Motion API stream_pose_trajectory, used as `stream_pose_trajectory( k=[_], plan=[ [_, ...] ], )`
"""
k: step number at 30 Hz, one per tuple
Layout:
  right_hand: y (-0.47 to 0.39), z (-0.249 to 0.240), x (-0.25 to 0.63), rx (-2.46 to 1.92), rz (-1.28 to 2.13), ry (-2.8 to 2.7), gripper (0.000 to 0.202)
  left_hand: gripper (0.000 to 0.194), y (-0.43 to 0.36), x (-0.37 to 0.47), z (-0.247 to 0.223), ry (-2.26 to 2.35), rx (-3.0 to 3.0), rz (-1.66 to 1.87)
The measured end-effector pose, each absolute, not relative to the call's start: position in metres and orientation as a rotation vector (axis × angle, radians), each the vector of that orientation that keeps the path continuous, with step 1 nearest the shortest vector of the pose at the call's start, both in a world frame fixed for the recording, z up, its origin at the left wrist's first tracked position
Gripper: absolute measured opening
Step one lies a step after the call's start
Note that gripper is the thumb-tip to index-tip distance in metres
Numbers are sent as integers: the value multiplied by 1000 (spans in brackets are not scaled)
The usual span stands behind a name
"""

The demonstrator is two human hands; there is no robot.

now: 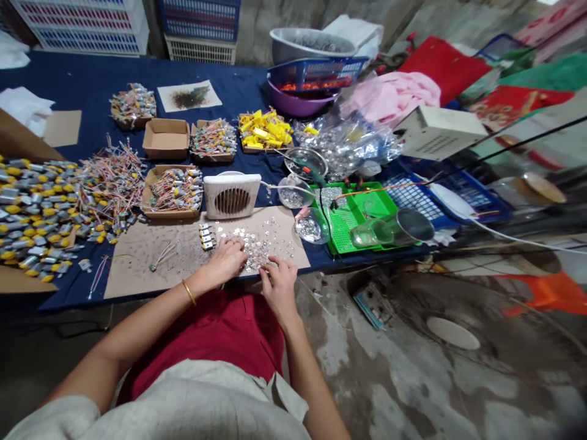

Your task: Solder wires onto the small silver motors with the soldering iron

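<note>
Small shiny metal pieces point(268, 235) lie scattered over a cardboard sheet point(132, 260) at the table's front edge. My left hand point(228, 260) rests among them, its fingers bent down and closed; whatever is under the fingertips is hidden. Close by on the right, my right hand point(280, 282) has its fingers curled toward the thumb at the edge of the pieces. Anything in that pinch is too small to make out. Just beyond my left hand stands a short row of yellow-and-black motors point(207, 237). A small wired part point(164, 255) lies farther left on the cardboard.
A white box fan point(232, 197) stands behind the pieces. Cardboard trays of wired parts point(173, 190) and yellow parts point(265, 129) sit farther back. Motors point(34, 214) are heaped at left. Bowls of metal bits point(312, 226) and a green basket point(337, 235) are at right, with loose cables.
</note>
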State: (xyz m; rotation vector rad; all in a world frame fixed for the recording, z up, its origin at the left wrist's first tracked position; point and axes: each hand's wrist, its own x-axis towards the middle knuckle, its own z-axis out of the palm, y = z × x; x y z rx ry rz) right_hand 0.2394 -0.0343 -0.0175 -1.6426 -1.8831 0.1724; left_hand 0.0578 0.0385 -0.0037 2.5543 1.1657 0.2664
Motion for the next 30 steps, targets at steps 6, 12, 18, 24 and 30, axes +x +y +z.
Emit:
stream_pose_trajectory(
  k=[6, 12, 18, 24, 30],
  plan=[
    [-34, -19, 236, -1602, 184, -1879, 16, 12, 43, 61, 12, 1067, 2603, 206],
    [-35, -18, 228, -1590, 212, -1863, 17, 14, 48, 61, 19, 1080, 2553, 155],
    [-46, -10, 217, -1575, 401, -1679, 16, 13, 20, 51, 15, 1245, 2098, 529],
    [-55, -10, 200, -1513, 722, -1452, 17, 14, -22, 49, 2, 1339, 1617, 826],
    [-28, -10, 209, -1529, 524, -1769, 17, 17, -25, 40, 0, 1440, 1705, 755]
  ],
)
